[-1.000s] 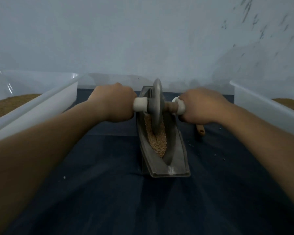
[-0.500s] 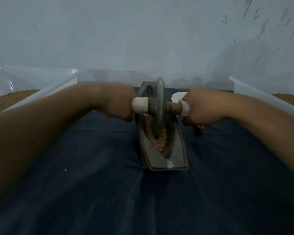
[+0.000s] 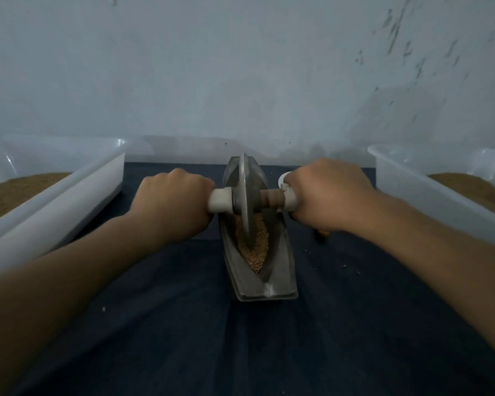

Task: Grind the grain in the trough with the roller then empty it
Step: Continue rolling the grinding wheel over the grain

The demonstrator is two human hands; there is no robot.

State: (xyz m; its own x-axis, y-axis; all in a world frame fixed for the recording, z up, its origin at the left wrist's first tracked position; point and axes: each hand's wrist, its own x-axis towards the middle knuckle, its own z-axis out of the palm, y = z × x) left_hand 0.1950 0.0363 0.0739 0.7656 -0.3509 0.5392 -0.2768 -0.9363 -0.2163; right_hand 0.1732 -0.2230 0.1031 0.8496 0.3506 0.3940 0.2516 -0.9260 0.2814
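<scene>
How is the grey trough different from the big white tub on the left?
The trough is grey, narrow and boat-shaped; the left tub is white, wide and boxy. The trough holds coarse, pale kernels; the tub holds finer-looking, darker brown stuff. Both are open on top.

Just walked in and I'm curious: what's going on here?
A person is grinding grain. The left hand and right hand each grip one handle of the roller, whose disc stands in the grain inside the narrow trough. The trough sits on a dark cloth between two white bins, not yet emptied.
</scene>
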